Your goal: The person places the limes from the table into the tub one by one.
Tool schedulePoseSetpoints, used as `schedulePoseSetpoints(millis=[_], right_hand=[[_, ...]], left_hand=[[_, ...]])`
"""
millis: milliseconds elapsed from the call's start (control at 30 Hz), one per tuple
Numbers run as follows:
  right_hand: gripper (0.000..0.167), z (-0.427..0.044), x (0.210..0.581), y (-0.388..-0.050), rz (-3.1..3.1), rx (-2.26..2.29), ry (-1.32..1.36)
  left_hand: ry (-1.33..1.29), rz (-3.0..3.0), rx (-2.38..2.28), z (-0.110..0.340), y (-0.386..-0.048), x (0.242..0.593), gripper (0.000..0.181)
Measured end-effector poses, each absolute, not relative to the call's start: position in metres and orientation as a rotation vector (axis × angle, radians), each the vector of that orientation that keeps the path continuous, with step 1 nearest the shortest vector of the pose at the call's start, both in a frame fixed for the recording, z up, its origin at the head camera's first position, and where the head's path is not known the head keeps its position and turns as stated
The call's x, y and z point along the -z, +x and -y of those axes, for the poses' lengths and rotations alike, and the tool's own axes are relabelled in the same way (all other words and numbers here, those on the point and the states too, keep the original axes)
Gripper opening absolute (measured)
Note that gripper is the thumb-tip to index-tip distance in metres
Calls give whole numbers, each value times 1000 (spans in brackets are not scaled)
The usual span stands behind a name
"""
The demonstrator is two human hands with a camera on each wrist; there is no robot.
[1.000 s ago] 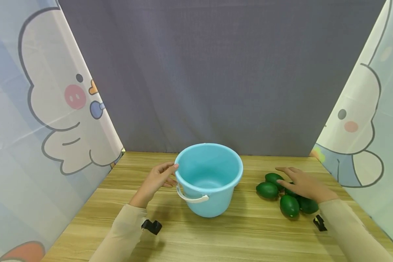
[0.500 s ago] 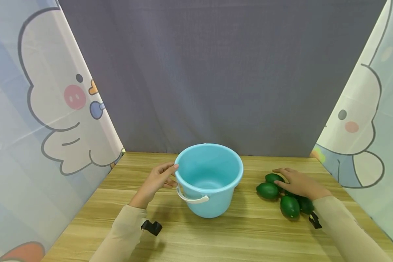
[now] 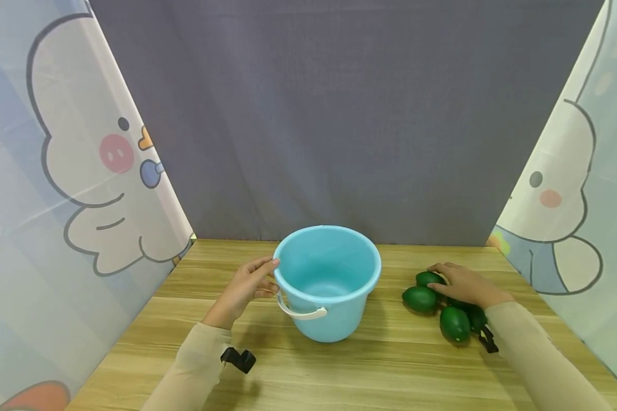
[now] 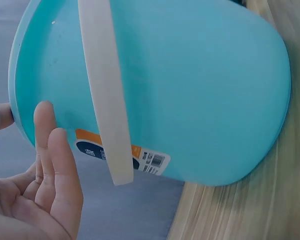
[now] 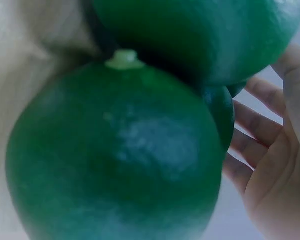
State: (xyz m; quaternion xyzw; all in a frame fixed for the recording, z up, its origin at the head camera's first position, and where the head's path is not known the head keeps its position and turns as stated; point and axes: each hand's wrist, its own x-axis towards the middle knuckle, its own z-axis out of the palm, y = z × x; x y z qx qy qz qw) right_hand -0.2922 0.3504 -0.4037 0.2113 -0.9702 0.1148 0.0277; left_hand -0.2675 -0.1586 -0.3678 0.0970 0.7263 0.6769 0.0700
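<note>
In the head view, a light blue bucket (image 3: 321, 319) stands upright in the middle of the wooden table. My left hand (image 3: 244, 288) holds its left rim, thumb at the edge and the other fingers by the outer wall; its white handle (image 4: 107, 90) hangs down. Several glossy green avocados (image 3: 455, 325) lie clustered at the right. Over them is my right hand (image 3: 465, 285), its thumb and fingers spread about the farthest avocado (image 3: 427, 278). In the right wrist view the fingers (image 5: 260, 120) look loosely bent, their tips partly hidden behind fruit.
The wooden table (image 3: 349, 377) ends at a grey cloth backdrop (image 3: 329, 125). Cartoon-printed curtains (image 3: 97, 200) hang at both sides. Black wrist mounts (image 3: 238, 359) sit below both forearms. A printed label (image 4: 152, 161) is on the bucket's side.
My right hand has moved left and lower over the avocados, thumb and fingers coming down around the farthest one. The left hand and bucket have stayed put.
</note>
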Motion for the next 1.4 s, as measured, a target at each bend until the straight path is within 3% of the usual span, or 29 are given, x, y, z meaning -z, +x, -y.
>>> schedulePoseSetpoints(millis=[1400], right_hand=[[51,-346,408,-307,3047,-474,562]], left_hand=[[172,-1717,-2294,152,-269,364,50]])
